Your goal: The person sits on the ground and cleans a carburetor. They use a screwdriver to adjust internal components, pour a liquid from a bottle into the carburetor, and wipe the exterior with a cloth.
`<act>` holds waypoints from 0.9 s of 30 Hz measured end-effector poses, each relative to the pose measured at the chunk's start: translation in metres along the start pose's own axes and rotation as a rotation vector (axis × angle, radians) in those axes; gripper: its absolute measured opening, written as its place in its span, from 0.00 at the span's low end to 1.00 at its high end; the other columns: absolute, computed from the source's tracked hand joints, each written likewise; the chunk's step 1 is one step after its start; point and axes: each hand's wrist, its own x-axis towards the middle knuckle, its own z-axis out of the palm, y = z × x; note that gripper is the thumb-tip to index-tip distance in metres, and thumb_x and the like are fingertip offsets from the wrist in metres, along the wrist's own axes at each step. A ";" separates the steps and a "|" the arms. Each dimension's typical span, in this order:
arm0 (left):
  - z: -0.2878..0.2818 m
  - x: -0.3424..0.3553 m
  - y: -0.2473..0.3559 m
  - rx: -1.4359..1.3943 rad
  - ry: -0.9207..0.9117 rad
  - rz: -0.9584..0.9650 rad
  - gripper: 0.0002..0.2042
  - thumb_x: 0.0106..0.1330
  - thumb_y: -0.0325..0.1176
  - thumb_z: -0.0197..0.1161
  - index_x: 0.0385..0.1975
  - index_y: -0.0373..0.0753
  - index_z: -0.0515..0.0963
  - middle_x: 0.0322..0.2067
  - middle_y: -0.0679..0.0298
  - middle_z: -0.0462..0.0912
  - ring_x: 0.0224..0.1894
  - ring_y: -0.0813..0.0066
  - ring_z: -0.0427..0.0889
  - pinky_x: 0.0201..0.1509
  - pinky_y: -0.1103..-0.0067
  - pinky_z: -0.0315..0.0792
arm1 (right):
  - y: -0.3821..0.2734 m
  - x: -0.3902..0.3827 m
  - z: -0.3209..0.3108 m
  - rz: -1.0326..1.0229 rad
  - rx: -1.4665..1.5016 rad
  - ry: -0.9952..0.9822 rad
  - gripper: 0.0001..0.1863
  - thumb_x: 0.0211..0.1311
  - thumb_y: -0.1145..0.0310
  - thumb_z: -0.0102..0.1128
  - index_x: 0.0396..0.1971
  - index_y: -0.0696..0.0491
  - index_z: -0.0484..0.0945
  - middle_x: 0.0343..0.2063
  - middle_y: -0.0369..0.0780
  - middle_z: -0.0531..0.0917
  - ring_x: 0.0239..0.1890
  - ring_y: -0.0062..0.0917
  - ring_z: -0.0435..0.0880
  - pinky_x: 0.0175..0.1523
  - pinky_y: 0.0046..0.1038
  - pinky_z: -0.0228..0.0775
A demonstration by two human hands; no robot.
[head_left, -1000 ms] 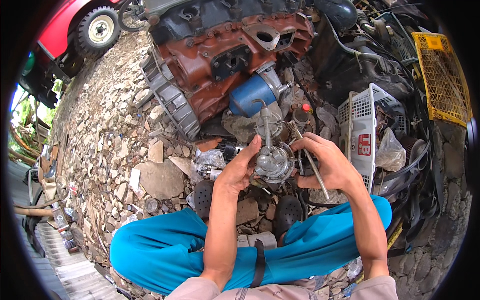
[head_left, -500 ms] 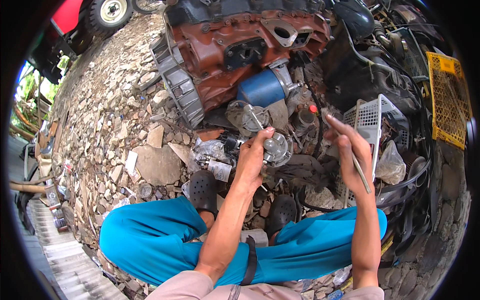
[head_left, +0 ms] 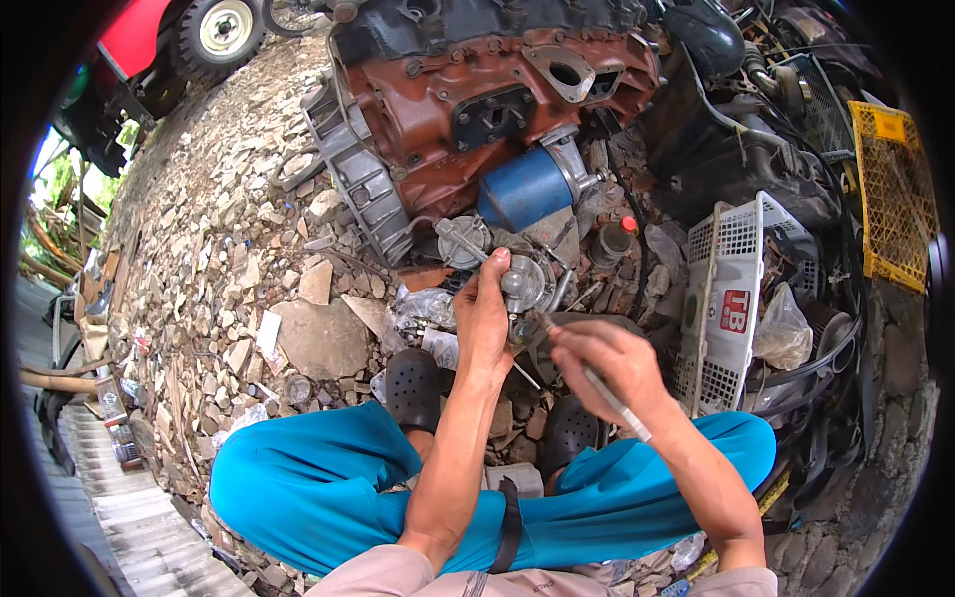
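Closest in, blue trousers (head_left: 328, 488) spread across the bottom of the view, knees bent wide, black clogs (head_left: 413, 388) planted on the rubble between them. Up from there, the right hand (head_left: 612, 373) is curled shut around a slim metal tool (head_left: 602, 388), its shaft running back over the wrist and its tip angled up-left toward the work. Just beside it, the left hand (head_left: 484, 318) has its fingers wrapped tight on a small round silver engine part (head_left: 524, 284), held up off the ground in front of the knees; whether the tool tip actually touches the part, I cannot tell. Right of the hands stands a white plastic basket (head_left: 731, 289). Beyond the part lies a blue cylinder (head_left: 525, 187) bolted to a big rust-red engine block (head_left: 477, 99) resting on broken stones (head_left: 239, 259). Farther back, a yellow crate (head_left: 890, 199) at right, and a red vehicle's wheel (head_left: 224, 28) at top left.
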 end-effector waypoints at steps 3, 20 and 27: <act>-0.003 0.001 0.001 0.026 0.010 0.013 0.13 0.68 0.42 0.65 0.34 0.36 0.81 0.31 0.69 0.83 0.32 0.84 0.79 0.38 0.83 0.73 | 0.002 0.008 -0.006 0.054 0.020 -0.031 0.07 0.54 0.82 0.66 0.33 0.60 0.81 0.35 0.45 0.86 0.36 0.37 0.88 0.39 0.31 0.81; -0.001 0.001 -0.004 0.036 0.029 0.001 0.15 0.66 0.43 0.64 0.38 0.35 0.79 0.32 0.64 0.83 0.32 0.77 0.83 0.38 0.78 0.78 | 0.000 0.005 0.000 0.082 0.056 -0.144 0.09 0.56 0.80 0.64 0.38 0.59 0.81 0.35 0.45 0.85 0.37 0.40 0.86 0.40 0.35 0.80; 0.000 0.001 -0.002 0.052 0.006 -0.030 0.16 0.67 0.45 0.63 0.39 0.37 0.78 0.32 0.65 0.84 0.32 0.75 0.85 0.36 0.76 0.79 | -0.001 0.002 0.006 0.098 0.085 -0.121 0.10 0.55 0.80 0.65 0.38 0.57 0.82 0.34 0.44 0.83 0.34 0.41 0.85 0.37 0.34 0.80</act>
